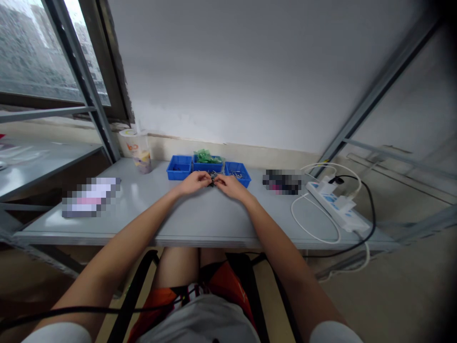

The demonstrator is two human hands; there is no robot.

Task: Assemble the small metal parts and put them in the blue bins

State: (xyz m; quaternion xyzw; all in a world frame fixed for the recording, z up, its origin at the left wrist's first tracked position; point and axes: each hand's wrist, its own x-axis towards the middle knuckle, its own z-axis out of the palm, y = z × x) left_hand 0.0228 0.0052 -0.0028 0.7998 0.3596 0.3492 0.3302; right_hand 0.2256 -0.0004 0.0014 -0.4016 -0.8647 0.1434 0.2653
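At the centre of the frame, the left hand [193, 183] and the right hand [232, 185] are brought together over a grey surface [200, 219], and a small dark metal part [213, 179] is pinched between their fingertips; what kind of part it is cannot be told, as it is tiny and mostly covered by the fingers. The part is held just in front of three blue bins set in a row against the back wall. The left blue bin [179, 167] is seen just above the left hand, the middle blue bin [207, 165] is filled with green pieces [205, 156], and small metal pieces are seen in the right blue bin [237, 173], which lies just beyond the right hand. A plastic cup with a straw [137, 150] is stood further left, near the window frame. A blurred flat object [90, 196] is laid on the left part of the surface, well apart from the hands, and another blurred object [283, 181] is placed to the right of the bins. A white power strip [337, 205] with a black plug and looping white and black cables [314, 224] is laid at the right end of the surface. Nothing is placed between the hands and the bins.
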